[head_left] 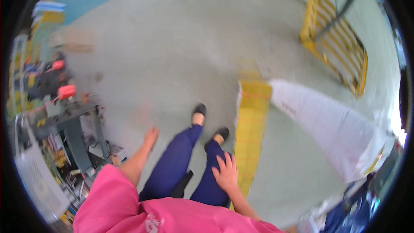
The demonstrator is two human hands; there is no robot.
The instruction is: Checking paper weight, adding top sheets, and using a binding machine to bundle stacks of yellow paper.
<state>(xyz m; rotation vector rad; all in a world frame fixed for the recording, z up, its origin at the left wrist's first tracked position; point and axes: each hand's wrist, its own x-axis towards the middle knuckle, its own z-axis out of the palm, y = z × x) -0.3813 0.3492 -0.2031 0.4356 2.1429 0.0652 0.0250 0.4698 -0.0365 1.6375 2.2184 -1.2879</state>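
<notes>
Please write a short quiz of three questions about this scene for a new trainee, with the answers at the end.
1. True or false: the right hand rests on the person's thigh in blue trousers.
2. What does the left hand hold?
A. a red tool
B. nothing
C. a white sack
3. Fill the gap: the yellow sheet on the floor lies beside a long ____ sack.

Key: 1 true; 2 B; 3 white.

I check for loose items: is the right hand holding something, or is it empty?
Empty. The right hand lies flat on the blue trouser leg, fingers spread, nothing in it.
</notes>
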